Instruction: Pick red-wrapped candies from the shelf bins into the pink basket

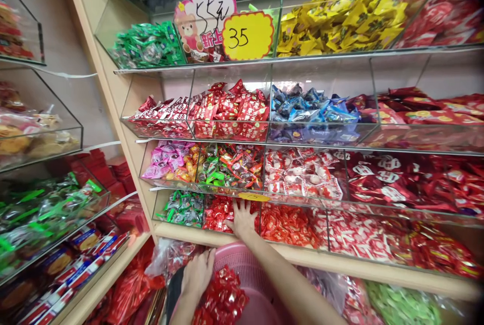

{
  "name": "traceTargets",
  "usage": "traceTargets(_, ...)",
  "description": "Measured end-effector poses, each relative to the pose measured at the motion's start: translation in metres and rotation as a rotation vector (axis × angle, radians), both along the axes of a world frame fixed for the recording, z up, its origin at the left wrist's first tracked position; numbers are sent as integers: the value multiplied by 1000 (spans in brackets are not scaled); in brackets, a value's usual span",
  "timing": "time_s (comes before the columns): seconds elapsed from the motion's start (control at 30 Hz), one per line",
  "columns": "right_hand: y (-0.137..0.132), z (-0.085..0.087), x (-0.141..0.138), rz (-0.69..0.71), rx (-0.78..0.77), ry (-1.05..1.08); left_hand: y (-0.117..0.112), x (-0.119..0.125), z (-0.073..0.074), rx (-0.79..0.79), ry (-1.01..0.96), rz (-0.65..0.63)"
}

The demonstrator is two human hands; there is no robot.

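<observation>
Directly under the right hand (242, 220) lie the red wrapped sweets (217, 214), heaped in a clear bin on the lowest wooden shelf (196, 234). The hand is open, palm down, fingers spread over them and pointing away from the person. The wrappers lie jumbled, sharing no one direction; their pile stretches sideways to both sides of the hand. Nearer the person, below the wrist, the pink basket (242, 259) faces mouth up with a heap of red sweets (223, 297) inside. The left hand (197, 274) is closed over its left rim. Green sweets (183, 208) fill the bin left of the fingers; a yellow tag (253, 197) sits just above them.
</observation>
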State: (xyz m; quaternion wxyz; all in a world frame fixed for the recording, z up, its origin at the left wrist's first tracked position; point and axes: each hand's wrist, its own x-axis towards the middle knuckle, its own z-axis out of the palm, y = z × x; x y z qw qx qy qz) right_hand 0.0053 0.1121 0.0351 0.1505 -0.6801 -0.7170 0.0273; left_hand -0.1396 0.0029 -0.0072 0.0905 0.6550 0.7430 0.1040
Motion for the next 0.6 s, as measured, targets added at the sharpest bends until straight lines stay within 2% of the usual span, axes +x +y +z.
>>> traceTargets(0.3, -8, 1, 6, 46, 82, -8, 0, 1, -4, 1, 7, 7)
traceTargets(0.6, -2, 3, 9, 28, 29, 16, -1, 2, -2, -5, 8, -1)
